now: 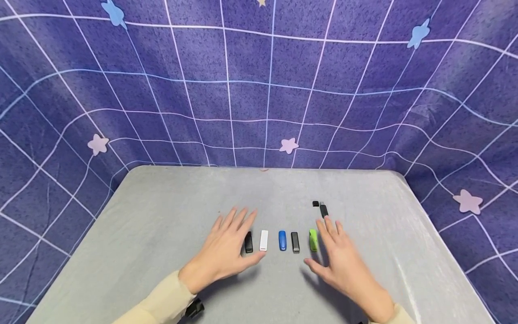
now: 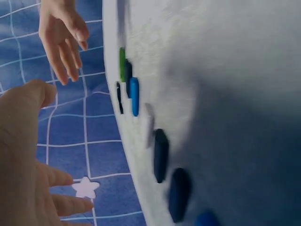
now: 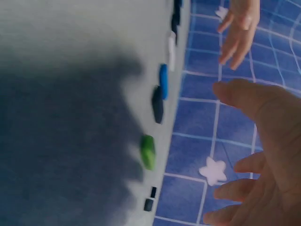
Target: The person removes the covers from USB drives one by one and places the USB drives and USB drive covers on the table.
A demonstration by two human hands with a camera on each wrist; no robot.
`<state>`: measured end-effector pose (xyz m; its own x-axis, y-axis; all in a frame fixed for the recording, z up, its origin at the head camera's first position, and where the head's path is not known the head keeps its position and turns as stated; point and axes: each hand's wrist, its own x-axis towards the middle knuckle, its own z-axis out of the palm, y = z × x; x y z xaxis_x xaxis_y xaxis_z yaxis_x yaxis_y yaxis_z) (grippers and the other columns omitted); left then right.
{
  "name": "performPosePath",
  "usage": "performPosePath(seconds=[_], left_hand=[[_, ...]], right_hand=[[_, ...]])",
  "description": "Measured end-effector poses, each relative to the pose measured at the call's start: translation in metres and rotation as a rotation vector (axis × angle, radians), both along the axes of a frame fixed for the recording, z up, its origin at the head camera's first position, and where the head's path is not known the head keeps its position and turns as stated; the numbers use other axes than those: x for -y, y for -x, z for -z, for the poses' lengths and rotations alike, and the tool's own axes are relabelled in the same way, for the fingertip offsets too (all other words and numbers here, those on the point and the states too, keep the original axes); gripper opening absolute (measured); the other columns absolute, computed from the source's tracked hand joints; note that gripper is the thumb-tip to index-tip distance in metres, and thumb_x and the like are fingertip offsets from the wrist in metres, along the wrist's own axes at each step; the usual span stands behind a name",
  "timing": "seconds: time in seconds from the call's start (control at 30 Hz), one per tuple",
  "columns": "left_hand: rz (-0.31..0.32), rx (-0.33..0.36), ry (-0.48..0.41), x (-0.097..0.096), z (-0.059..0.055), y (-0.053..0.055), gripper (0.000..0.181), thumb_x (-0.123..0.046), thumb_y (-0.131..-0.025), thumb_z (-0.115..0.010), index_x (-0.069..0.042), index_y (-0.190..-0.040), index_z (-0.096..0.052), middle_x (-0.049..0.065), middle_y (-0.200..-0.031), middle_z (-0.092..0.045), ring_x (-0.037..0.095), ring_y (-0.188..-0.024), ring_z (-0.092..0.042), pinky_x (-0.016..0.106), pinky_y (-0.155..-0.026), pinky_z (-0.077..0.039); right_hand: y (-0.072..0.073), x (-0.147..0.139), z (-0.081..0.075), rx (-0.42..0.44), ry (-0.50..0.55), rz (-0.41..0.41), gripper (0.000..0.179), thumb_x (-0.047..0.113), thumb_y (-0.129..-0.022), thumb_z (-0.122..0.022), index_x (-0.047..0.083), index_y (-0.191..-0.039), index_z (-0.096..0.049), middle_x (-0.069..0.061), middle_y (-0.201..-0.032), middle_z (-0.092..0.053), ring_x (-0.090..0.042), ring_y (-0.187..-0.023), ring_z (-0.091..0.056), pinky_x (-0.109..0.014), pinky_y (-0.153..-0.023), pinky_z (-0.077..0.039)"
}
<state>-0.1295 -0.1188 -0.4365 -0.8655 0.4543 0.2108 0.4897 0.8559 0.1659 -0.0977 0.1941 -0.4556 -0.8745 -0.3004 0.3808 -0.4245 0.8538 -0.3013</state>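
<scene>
My left hand (image 1: 224,249) hovers with fingers spread over the left end of a row of small USB flash drives, holding nothing. By its thumb lie a black drive (image 1: 248,243) and a white drive (image 1: 264,240). A second dark drive (image 2: 179,195) and part of a blue one (image 2: 206,219) show in the left wrist view; the left hand covers them in the head view. Mid-row are a blue drive (image 1: 282,240) and a dark grey drive (image 1: 295,242). My right hand (image 1: 344,261), fingers extended and holding nothing, is above and beside the green drive (image 1: 313,240).
Behind the right fingertips lies a black USB stick (image 1: 323,209) with its metal plug bare, beside a small black cap (image 1: 315,204). Everything lies on a grey cloth-covered table (image 1: 178,193). A purple grid-patterned curtain (image 1: 251,103) with stars surrounds its back and sides.
</scene>
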Motion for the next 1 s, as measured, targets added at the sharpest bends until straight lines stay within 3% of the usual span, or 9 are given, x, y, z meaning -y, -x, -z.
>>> performPosePath(seconds=[0.2, 0.37, 0.57, 0.83, 1.0], left_hand=[[-0.027, -0.005, -0.01, 0.016, 0.01, -0.014, 0.102, -0.075, -0.084, -0.064, -0.021, -0.163, -0.031, 0.013, -0.166, -0.035, 0.042, -0.155, -0.026, 0.07, -0.117, -0.028], [-0.066, -0.006, -0.011, 0.026, 0.02, -0.024, 0.102, -0.078, -0.084, -0.062, -0.02, -0.162, -0.032, 0.012, -0.165, -0.036, 0.04, -0.156, -0.025, 0.071, -0.116, -0.03], [-0.14, 0.021, -0.039, 0.039, 0.031, -0.034, 0.101, -0.078, -0.083, -0.063, -0.017, -0.16, -0.038, 0.014, -0.163, -0.04, 0.043, -0.153, -0.031, 0.07, -0.115, -0.031], [-0.207, 0.054, -0.063, 0.052, 0.031, -0.042, 0.101, -0.078, -0.084, -0.062, -0.018, -0.161, -0.036, 0.014, -0.164, -0.039, 0.043, -0.154, -0.028, 0.071, -0.116, -0.03], [-0.231, 0.063, -0.07, 0.058, 0.029, -0.044, 0.101, -0.079, -0.084, -0.062, -0.019, -0.161, -0.035, 0.014, -0.164, -0.039, 0.043, -0.154, -0.027, 0.071, -0.116, -0.028]], right_hand=[[0.001, 0.005, 0.009, 0.126, -0.021, -0.041, 0.103, 0.047, -0.079, -0.086, -0.001, -0.157, -0.037, -0.032, -0.159, -0.036, -0.06, -0.141, -0.038, -0.068, -0.11, -0.039], [0.006, 0.007, 0.01, 0.207, 0.008, -0.075, 0.105, 0.039, -0.08, -0.088, 0.0, -0.159, -0.031, -0.034, -0.158, -0.034, -0.06, -0.139, -0.04, -0.067, -0.109, -0.04], [0.016, 0.012, 0.012, 0.223, 0.028, -0.075, 0.102, 0.028, -0.082, -0.088, -0.001, -0.159, -0.029, -0.036, -0.154, -0.04, -0.052, -0.138, -0.047, -0.06, -0.111, -0.042], [0.027, 0.016, 0.015, 0.221, 0.0, -0.019, 0.092, 0.022, -0.081, -0.089, -0.006, -0.153, -0.039, -0.035, -0.142, -0.052, -0.051, -0.127, -0.057, -0.058, -0.107, -0.048], [0.033, 0.018, 0.016, 0.213, -0.012, 0.023, 0.087, 0.017, -0.079, -0.09, -0.006, -0.149, -0.045, -0.033, -0.135, -0.056, -0.048, -0.116, -0.063, -0.056, -0.096, -0.056]])
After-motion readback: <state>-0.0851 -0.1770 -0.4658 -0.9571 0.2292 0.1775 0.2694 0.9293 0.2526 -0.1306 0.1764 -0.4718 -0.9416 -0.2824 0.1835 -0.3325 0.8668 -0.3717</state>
